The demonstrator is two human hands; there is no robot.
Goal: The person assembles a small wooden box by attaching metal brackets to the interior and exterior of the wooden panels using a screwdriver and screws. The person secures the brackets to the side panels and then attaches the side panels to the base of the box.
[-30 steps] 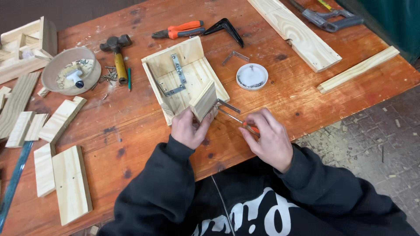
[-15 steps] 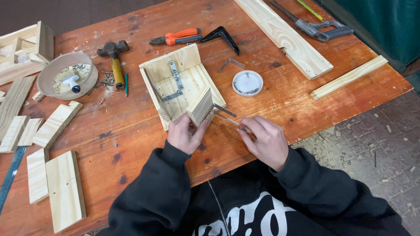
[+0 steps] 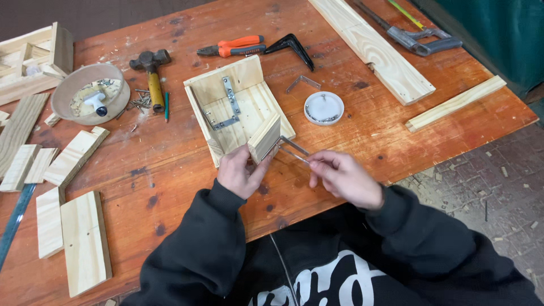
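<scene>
Near the middle of the frame, a half-built wooden box (image 3: 235,110) lies on the reddish table (image 3: 170,170). Its back and left walls stand in place, and two metal brackets (image 3: 228,105) are fixed inside it, one up the back wall and one across the floor. The left hand (image 3: 238,173) grips a small wood block (image 3: 265,137) at the box's lower right corner, fingers closed around its lower end and holding it upright against the floor board. The right hand (image 3: 343,175) has thumb and fingers pinched together on a thin metal angle bracket (image 3: 292,148), whose far end touches the block's right face. I would judge the box partly done: the block looks not yet fastened, and no screw or nail can be seen in this bracket. A white lid with small fasteners (image 3: 323,107) sits just to the right of the box. A hammer (image 3: 152,71) and loose nails (image 3: 139,102) lie at upper left beside a round bowl (image 3: 90,93), with orange pliers (image 3: 232,46) above the box. Spare wood pieces (image 3: 73,238) wait at the lower left.
</scene>
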